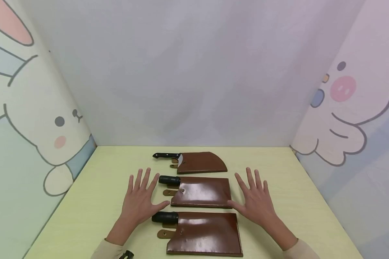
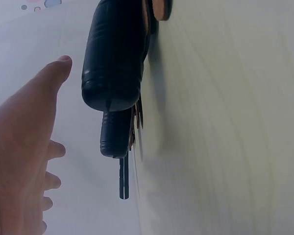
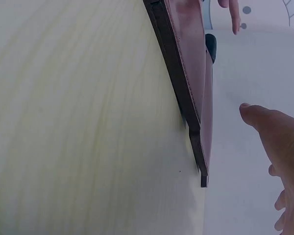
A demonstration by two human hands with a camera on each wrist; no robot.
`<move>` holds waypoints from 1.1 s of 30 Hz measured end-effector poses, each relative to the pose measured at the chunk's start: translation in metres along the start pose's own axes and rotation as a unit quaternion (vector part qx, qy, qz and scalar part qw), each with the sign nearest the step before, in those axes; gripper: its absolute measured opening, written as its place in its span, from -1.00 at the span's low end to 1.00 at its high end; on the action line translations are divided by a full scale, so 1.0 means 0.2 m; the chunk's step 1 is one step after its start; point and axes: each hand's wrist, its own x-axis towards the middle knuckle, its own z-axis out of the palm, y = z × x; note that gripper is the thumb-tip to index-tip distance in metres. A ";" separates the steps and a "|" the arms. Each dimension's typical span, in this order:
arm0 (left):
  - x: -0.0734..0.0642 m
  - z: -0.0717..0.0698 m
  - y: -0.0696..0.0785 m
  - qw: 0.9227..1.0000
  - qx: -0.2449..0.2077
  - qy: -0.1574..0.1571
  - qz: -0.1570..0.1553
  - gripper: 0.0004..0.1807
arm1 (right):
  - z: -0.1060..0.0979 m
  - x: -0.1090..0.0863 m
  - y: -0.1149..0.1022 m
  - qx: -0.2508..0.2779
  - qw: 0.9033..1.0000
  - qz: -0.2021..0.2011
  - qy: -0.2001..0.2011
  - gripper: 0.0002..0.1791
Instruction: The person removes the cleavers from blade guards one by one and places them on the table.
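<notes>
Three knives in brown leather sheaths lie in a column, handles to the left. The far one (image 1: 202,162) has a curved sheath end and a riveted black handle; the middle (image 1: 204,192) and near (image 1: 205,233) ones have squarer sheaths and round black handles. My left hand (image 1: 140,199) is spread flat left of the middle knife, holding nothing. On the other side, my right hand (image 1: 256,201) is likewise spread, its thumb tip overlapping the middle sheath's corner in the head view. Both wrist views show the hands raised above the table, beside the handles (image 2: 112,54) and sheath edges (image 3: 179,73).
The pale yellow tabletop (image 1: 84,216) runs back to a plain whitish wall (image 1: 194,79). Side panels with a cartoon rabbit (image 1: 42,136) on the left and a cartoon pig (image 1: 353,118) on the right flank it. A small black item (image 1: 127,254) shows by the left sleeve.
</notes>
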 end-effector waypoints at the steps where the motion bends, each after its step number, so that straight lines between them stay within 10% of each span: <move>1: 0.00 0.00 0.00 1.000 -0.002 0.004 0.001 0.17 | 0.00 0.00 0.00 0.001 1.000 0.001 0.001 0.10; 33: -0.22 0.01 -0.07 0.997 -0.057 -0.052 -0.024 0.06 | -0.06 -0.22 -0.04 0.037 0.998 -0.004 -0.042 0.11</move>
